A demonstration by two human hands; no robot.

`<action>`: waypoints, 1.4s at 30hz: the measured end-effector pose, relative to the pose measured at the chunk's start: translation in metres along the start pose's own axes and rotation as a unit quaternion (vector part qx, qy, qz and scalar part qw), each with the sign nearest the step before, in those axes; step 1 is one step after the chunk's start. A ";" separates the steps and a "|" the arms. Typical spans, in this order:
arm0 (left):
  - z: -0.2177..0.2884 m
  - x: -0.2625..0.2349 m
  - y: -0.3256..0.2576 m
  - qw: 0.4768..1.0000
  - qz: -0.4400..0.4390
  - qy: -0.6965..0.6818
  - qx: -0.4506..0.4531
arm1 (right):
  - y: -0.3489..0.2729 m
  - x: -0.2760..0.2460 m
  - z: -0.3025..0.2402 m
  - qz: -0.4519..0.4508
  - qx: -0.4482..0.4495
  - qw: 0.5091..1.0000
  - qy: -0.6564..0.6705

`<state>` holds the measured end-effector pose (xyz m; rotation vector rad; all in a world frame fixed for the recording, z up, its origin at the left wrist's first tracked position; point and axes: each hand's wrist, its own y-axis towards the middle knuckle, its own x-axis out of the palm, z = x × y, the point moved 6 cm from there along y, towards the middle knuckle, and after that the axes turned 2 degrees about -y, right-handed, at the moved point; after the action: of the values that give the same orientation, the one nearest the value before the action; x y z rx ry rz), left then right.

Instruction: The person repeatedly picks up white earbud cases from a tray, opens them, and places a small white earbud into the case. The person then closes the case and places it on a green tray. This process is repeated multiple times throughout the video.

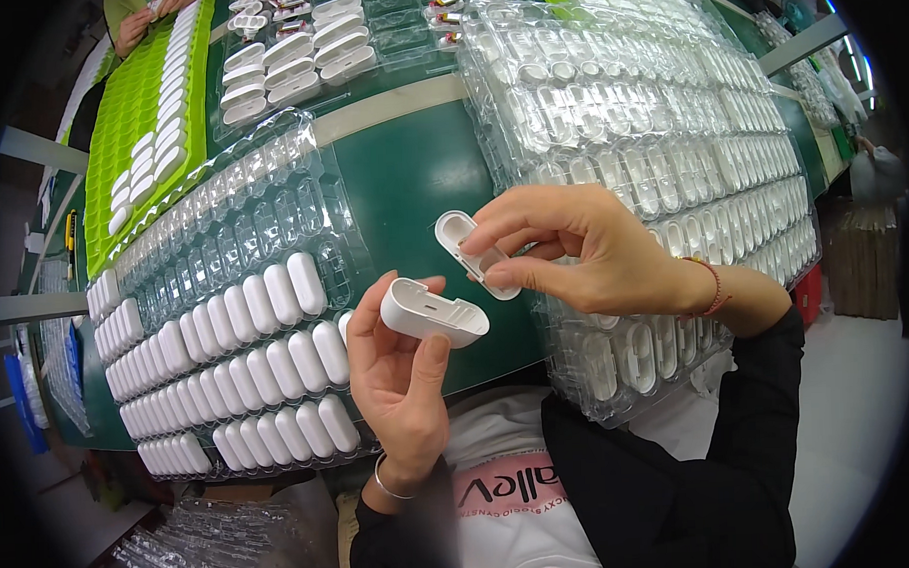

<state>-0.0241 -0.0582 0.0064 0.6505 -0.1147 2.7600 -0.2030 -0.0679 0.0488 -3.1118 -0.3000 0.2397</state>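
Observation:
My left hand point(403, 386) is closed round a white earbud case body point(433, 313), its open, hollow side facing up. Just above and to the right, my right hand point(583, 244) pinches a white oval case lid point(457, 229) by its edge, with the lid's hollow inside showing. Lid and body are apart, with a small gap between them. To the left of my hands, a clear tray point(261, 196) carries rows of closed white cases point(295, 360). At the right, stacked clear trays point(661, 167) hold many white lid-like shells.
The green table point(411, 175) runs beneath the trays. Farther back lie white case shells point(292, 64) in clear trays. A lime-green tray point(119, 145) with white pieces stands far left, near another person's hands point(135, 30). Flattened clear plastic trays point(213, 543) lie below the table.

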 end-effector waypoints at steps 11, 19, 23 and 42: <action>-0.002 0.004 -0.001 0.996 -0.025 0.072 0.049 | 0.000 0.003 0.001 -0.007 -0.017 0.997 -0.069; 0.000 0.003 -0.002 0.994 -0.037 0.099 0.039 | -0.001 0.006 0.000 -0.029 -0.035 0.995 -0.086; -0.003 -0.001 -0.001 0.993 -0.032 0.109 0.023 | 0.000 0.006 0.000 -0.028 -0.043 0.995 -0.091; -0.011 -0.002 0.000 0.998 0.018 -0.016 -0.057 | 0.001 0.005 0.001 -0.003 -0.057 0.996 -0.075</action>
<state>-0.0274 -0.0574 -0.0048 0.6695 -0.2918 2.7526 -0.1985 -0.0677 0.0469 -3.2109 -0.3373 0.4744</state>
